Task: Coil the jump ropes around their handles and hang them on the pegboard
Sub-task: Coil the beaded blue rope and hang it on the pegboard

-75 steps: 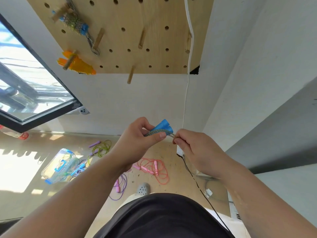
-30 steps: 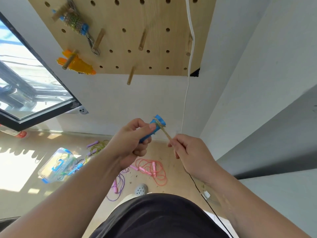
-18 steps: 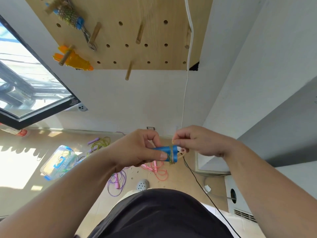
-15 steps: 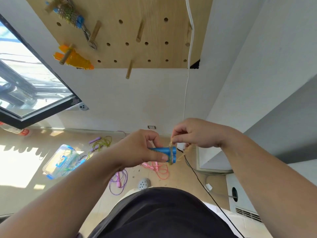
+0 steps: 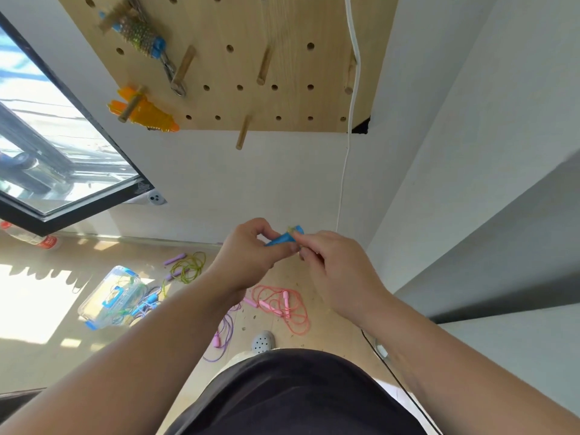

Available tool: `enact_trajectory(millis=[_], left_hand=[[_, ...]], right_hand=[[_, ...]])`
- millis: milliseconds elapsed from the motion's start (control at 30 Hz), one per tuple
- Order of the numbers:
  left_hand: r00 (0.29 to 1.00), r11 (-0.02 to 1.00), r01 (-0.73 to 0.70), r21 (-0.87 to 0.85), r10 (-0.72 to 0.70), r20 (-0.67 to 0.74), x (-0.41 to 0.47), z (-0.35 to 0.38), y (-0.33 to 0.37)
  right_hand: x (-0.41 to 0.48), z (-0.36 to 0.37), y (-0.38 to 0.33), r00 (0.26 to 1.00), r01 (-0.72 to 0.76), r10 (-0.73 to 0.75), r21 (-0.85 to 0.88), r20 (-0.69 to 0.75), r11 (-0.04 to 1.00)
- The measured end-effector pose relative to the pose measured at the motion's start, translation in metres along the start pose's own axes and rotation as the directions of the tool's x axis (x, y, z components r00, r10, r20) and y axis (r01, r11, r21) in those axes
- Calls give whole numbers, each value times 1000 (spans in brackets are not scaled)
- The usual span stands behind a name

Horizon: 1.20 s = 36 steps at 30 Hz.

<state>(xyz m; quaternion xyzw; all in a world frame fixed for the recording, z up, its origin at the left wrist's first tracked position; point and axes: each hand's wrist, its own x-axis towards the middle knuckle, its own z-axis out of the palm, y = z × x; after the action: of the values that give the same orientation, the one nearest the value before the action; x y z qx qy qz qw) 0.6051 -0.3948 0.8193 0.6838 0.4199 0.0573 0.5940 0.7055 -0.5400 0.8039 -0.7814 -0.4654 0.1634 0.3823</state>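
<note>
**Head view, looking down along a wall to the floor.** The blue handle [image 5: 281, 239] of a jump rope is held in mid-air in front of the body, between the two hands and below the pegboard [image 5: 292, 23]. It is tilted, with its flared end uppermost and to the right.

- **Left hand:** The left hand [image 5: 248, 255] is closed on the handle's narrow part, which is pinched between the thumb and the curled fingers.
- **Right hand:** The right hand [image 5: 339, 274] is closed too, its fingertips [image 5: 303, 246] pinched against the flared end and touching the left thumb.
- **Cord:** A short piece of yellowish cord [image 5: 291, 229] is seen at the top of the flared end. Whether the right fingers grip it as well cannot be made out.

On the pegboard, a coiled blue-handled rope [image 5: 138, 36] is hung at the upper left, and a coiled orange rope [image 5: 147, 116] is hung on a peg [image 5: 131, 103] below it. Several other wooden pegs are seen, and a white cable [image 5: 351, 120] is run down the board's right side.

On the floor [image 5: 62, 356], well below the hands, several things are seen:

- a pink rope [image 5: 282, 304];
- a purple rope [image 5: 222, 334];
- a green rope with purple handles [image 5: 188, 265];
- a clear plastic box [image 5: 110, 298] with blue clasps, beside the ropes.
</note>
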Motion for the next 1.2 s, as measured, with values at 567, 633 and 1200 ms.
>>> enact_trajectory(millis=[567,633,1200], left_hand=[[877,949,141,-281,12,479,-20,0,18],[863,991,96,-93,-36,504,-19,-1,13],[988,920,151,-361,-132,78,5,16,-1]], right_hand=[[-2,-35,44,938,-332,256,388,234,860],[10,-46,43,931,-266,202,186,304,946],[-9,-9,15,983,-145,170,271,-70,951]])
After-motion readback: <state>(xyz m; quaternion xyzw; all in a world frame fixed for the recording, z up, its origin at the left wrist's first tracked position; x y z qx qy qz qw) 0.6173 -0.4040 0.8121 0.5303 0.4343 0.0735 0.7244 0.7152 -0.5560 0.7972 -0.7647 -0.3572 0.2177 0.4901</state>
